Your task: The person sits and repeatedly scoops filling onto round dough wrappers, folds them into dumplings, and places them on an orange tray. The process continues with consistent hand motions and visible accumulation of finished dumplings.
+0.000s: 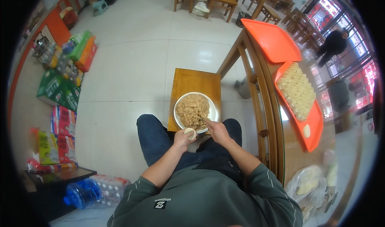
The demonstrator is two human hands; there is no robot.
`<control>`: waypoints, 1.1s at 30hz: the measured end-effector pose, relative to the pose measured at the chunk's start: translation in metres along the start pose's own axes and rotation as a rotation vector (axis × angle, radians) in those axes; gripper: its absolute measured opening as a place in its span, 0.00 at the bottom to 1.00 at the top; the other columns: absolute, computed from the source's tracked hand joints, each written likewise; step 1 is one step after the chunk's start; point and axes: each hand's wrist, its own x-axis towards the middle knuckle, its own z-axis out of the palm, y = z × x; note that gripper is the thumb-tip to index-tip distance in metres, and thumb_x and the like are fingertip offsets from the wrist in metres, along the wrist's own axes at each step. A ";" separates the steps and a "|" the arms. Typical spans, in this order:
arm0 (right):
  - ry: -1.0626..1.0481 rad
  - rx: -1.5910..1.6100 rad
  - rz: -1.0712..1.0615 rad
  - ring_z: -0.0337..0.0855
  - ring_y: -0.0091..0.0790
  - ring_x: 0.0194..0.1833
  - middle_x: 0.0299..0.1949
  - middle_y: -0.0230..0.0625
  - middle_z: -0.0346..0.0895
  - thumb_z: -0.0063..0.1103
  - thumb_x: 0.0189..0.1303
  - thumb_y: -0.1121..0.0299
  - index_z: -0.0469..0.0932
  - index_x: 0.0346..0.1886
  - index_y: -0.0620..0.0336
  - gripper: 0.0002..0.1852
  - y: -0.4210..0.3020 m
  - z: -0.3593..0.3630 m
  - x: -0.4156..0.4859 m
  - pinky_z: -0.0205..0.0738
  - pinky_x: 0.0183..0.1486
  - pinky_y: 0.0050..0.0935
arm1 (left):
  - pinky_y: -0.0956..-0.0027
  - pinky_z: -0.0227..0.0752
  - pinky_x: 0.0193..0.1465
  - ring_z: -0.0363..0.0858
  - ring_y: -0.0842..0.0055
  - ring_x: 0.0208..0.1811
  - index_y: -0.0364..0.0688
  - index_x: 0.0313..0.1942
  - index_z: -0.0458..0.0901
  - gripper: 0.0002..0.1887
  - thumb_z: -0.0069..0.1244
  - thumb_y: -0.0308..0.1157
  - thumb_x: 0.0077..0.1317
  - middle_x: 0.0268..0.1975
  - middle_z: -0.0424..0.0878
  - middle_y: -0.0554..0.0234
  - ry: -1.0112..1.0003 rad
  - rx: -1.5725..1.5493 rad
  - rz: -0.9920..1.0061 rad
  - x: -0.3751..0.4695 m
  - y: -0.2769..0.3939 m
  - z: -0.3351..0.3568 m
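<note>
My left hand holds a round dough wrapper at the near rim of a white bowl. Minced filling is heaped in the bowl, which stands on a wooden stool before my knees. My right hand grips a thin utensil, its tip in the filling; its full shape is hidden. On the table at the right, rows of shaped dumplings cover part of an orange tray, with one pale round piece lying apart near the tray's close end.
A second orange tray lies farther along the glass-topped table. A plastic bag with dough is at its near end. Packaged goods and a blue water jug stand left. People are seen at the far chairs and by the windows.
</note>
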 end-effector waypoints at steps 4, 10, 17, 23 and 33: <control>0.073 -0.054 -0.094 0.85 0.54 0.37 0.35 0.54 0.83 0.55 0.65 0.76 0.83 0.54 0.61 0.15 -0.004 -0.019 0.000 0.79 0.41 0.43 | 0.64 0.84 0.50 0.86 0.70 0.46 0.33 0.52 0.79 0.11 0.50 0.28 0.74 0.46 0.85 0.55 0.021 -0.035 -0.013 -0.001 -0.003 -0.007; 0.227 0.217 0.172 0.82 0.35 0.23 0.21 0.44 0.80 0.51 0.67 0.79 0.82 0.50 0.71 0.13 -0.008 -0.033 -0.025 0.77 0.32 0.32 | 0.65 0.84 0.50 0.86 0.67 0.49 0.32 0.52 0.79 0.10 0.48 0.26 0.74 0.49 0.84 0.52 0.025 -0.114 -0.011 -0.001 -0.002 -0.005; 0.217 0.543 0.371 0.79 0.25 0.21 0.21 0.35 0.80 0.51 0.70 0.76 0.82 0.49 0.73 0.13 0.005 -0.005 -0.011 0.73 0.26 0.25 | 0.63 0.84 0.52 0.86 0.66 0.50 0.33 0.54 0.77 0.11 0.46 0.27 0.75 0.50 0.84 0.52 -0.010 -0.099 -0.010 -0.002 0.000 0.001; 0.166 1.050 0.630 0.72 0.22 0.18 0.22 0.33 0.78 0.50 0.72 0.74 0.80 0.54 0.70 0.14 0.011 -0.002 -0.012 0.64 0.21 0.21 | 0.64 0.85 0.51 0.86 0.64 0.49 0.30 0.53 0.77 0.11 0.46 0.25 0.74 0.49 0.84 0.50 0.029 -0.155 0.018 -0.003 0.002 -0.002; 0.178 1.216 0.497 0.68 0.20 0.20 0.24 0.32 0.76 0.48 0.75 0.73 0.79 0.58 0.67 0.15 0.004 -0.018 -0.018 0.62 0.21 0.19 | 0.60 0.82 0.58 0.84 0.64 0.54 0.32 0.56 0.74 0.13 0.44 0.26 0.76 0.52 0.82 0.49 -0.068 -0.251 0.067 -0.015 0.025 0.021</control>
